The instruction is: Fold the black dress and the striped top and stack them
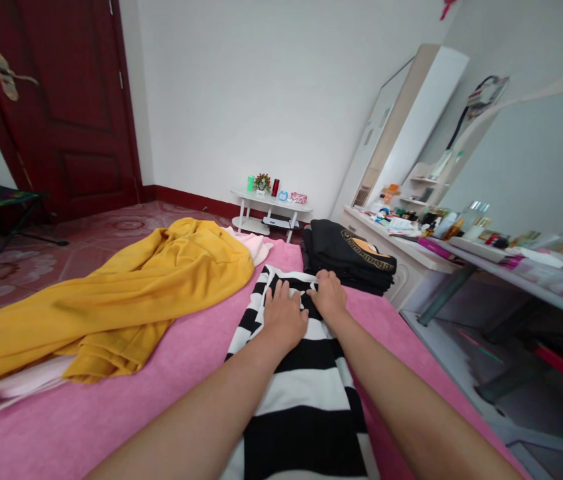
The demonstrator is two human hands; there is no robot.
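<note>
One striped garment (301, 393) lengthwise (away, forward)

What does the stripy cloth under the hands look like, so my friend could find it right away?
Start at the pink bed cover. Along its right side lies a long black-and-white striped knit garment, with the left hand and the right hand pressing on its far end. The crumpled mustard-yellow garment to its left and the folded black clothes beyond it are plain; only this one has wide stripes.
</note>
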